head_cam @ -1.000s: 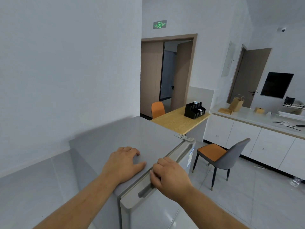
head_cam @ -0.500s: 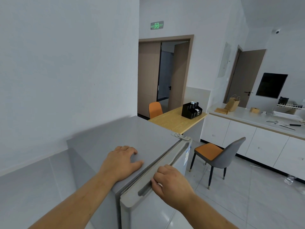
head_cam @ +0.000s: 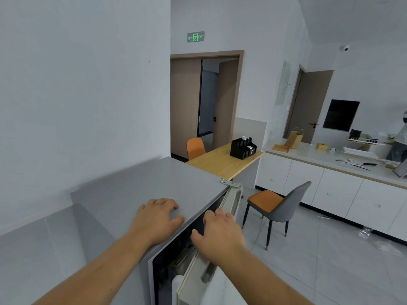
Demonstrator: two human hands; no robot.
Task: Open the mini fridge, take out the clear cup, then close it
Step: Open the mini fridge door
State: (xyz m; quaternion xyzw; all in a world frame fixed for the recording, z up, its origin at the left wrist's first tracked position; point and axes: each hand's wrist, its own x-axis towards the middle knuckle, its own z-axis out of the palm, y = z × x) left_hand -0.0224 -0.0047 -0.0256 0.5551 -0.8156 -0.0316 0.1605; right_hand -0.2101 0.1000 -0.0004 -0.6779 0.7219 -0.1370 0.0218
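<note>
My right hand [head_cam: 220, 236] is curled over the top edge of the pale, cream-lined door [head_cam: 231, 203] of the grey box-shaped mini fridge [head_cam: 136, 186], fingers hooked on the rim, gripping it. Door is ajar, hinged at the far corner by a small metal hinge plate [head_cam: 228, 182], with a wedge-shaped gap showing the dark interior [head_cam: 176, 252]. A grey recessed handle [head_cam: 208, 272] sits on the door's outer face just below my wrist.

My left hand [head_cam: 157, 217] lies flat, palm down, on the fridge's top panel near the front edge, fingers spread, holding nothing.

Clear cup: can't tell where it is. Inside is dark; only something greenish and blurred [head_cam: 181, 258] and a white shape [head_cam: 177, 285] low on the door side are visible, neither identifiable.

Beyond the fridge, just past its far corner: a light wooden tabletop [head_cam: 218, 161] with a black plastic compartment organiser [head_cam: 243, 148] on it, and an orange chair [head_cam: 195, 147] behind it. To the right of the fridge on the grey tiled floor [head_cam: 326, 260]: a grey-backed chair with an orange seat [head_cam: 277, 205].

Further right: a run of white cabinets [head_cam: 330, 192] under a white counter [head_cam: 319, 155] carrying a brown paper bag [head_cam: 294, 138] and small clutter. A person [head_cam: 399, 142] is partly in view at the frame's right edge.

Far wall: open brown doorway [head_cam: 207, 102] under a green exit sign [head_cam: 195, 37].
</note>
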